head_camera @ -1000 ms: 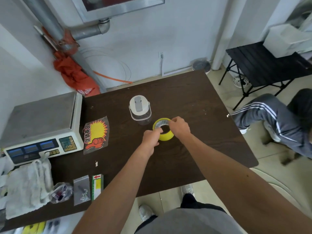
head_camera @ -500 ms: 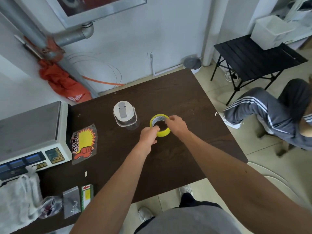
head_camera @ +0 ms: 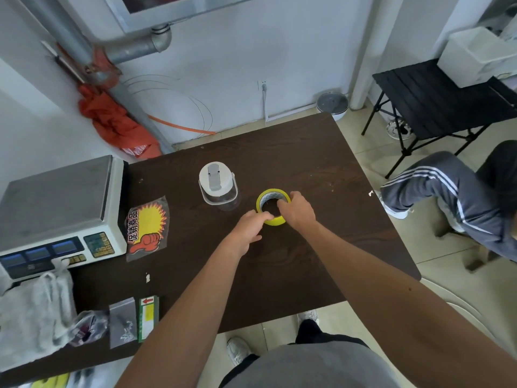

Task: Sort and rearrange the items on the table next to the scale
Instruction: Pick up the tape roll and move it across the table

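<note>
hands met on a yellow tape roll (head_camera: 272, 205) that lay flat near the middle of the dark worktop (head_camera: 307, 169). the left hand (head_camera: 249, 228) pinched the roll's near-left rim with thumb and fingertips, and the right hand (head_camera: 298, 210) gripped its right side, fingers curled over the rim into the hole. whether the roll rested on the wood or was just lifted could not be told. just beside the roll, to its left and a little farther back, stood a clear jar with a white lid (head_camera: 216, 183), apart from the tape. farther left lay a plastic sleeve with a yellow starburst sticker (head_camera: 147, 226), next to the scale (head_camera: 56, 208) at the worktop's left edge. a pale cloth (head_camera: 30, 312) was heaped in front of the scale. along the near-left edge sat a crumpled clear bag (head_camera: 86, 327), a small grey bag of screws (head_camera: 123, 322) and a green and white label card (head_camera: 148, 317), side by side and well apart from the hands. another person's grey striped trousers (head_camera: 447, 197) showed at the right, beyond the worktop.
</note>
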Demonstrator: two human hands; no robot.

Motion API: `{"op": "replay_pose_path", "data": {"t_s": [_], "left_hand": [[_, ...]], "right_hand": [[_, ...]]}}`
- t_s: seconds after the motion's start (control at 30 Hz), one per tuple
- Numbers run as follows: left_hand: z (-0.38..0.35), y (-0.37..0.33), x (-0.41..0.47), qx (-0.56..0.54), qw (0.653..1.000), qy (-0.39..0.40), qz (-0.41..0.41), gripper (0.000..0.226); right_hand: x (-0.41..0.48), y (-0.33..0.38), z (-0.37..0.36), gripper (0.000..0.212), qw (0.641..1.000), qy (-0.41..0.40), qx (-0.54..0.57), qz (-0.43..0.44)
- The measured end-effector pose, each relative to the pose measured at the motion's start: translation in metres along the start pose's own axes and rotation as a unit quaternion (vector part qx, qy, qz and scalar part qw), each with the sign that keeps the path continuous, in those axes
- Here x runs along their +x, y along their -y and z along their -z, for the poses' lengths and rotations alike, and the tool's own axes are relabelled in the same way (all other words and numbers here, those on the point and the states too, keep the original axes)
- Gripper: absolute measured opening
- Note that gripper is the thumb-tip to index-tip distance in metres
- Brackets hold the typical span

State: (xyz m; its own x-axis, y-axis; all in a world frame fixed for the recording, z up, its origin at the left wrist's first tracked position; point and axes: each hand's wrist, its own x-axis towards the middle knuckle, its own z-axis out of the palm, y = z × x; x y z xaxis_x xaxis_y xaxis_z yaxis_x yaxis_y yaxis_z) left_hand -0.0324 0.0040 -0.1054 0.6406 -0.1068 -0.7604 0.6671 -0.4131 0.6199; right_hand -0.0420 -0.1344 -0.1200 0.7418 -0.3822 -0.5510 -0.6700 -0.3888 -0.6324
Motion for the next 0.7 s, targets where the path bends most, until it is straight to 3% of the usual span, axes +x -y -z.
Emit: {"op": "replay_pose_path", "data": {"t_s": [0.07, 0.27, 0.43, 0.7], "left_hand": [[0.006, 0.001, -0.001, -0.001, 1.0, -0.005, -0.002, 0.077], [0.038, 0.016, -0.006, -0.021, 0.999, -0.026, -0.004, 0.07], [0.075, 0.035, -0.015, -0.057, 0.996, -0.066, -0.005, 0.049], [0.144, 0.072, -0.043, -0.116, 0.987, -0.111, -0.007, 0.047]], "right_hand": [[-0.005, 0.002, -0.007, 0.058, 0.998, -0.045, -0.024, 0.027], [-0.028, 0.008, -0.039, 0.041, 0.977, -0.134, -0.096, 0.134], [-0.04, 0.022, -0.067, 0.029, 0.971, -0.101, -0.105, 0.191], [-0.069, 0.053, -0.122, 0.028, 0.96, -0.022, -0.167, 0.223]]}}
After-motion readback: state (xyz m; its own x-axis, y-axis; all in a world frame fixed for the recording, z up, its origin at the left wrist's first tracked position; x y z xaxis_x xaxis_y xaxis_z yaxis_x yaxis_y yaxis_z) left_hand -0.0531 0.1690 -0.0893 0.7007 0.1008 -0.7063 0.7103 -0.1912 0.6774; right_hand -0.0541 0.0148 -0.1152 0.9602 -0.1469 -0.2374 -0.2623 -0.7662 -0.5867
